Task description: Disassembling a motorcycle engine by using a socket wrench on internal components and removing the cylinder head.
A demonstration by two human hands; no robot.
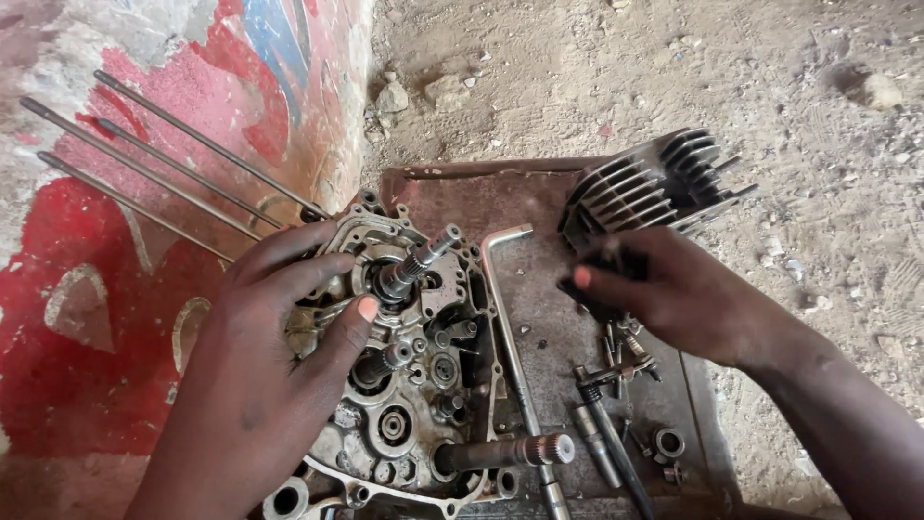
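Soft, even daylight fills the scene, brightest on the sandy ground [770, 77] at the upper right, where the pale dirt looks a little washed out. Shadows are faint and diffuse, deepest among the engine case [404, 385] recesses. The hands look slightly soft; the rest stays fairly sharp.

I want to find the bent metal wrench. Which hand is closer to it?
Right. The right hand hovers just beside the L-shaped wrench on the rusty tray; the left hand rests on the engine case, slightly farther away.

Left hand [255, 376] on crankcase [404, 385]; tray [549, 327] beneath
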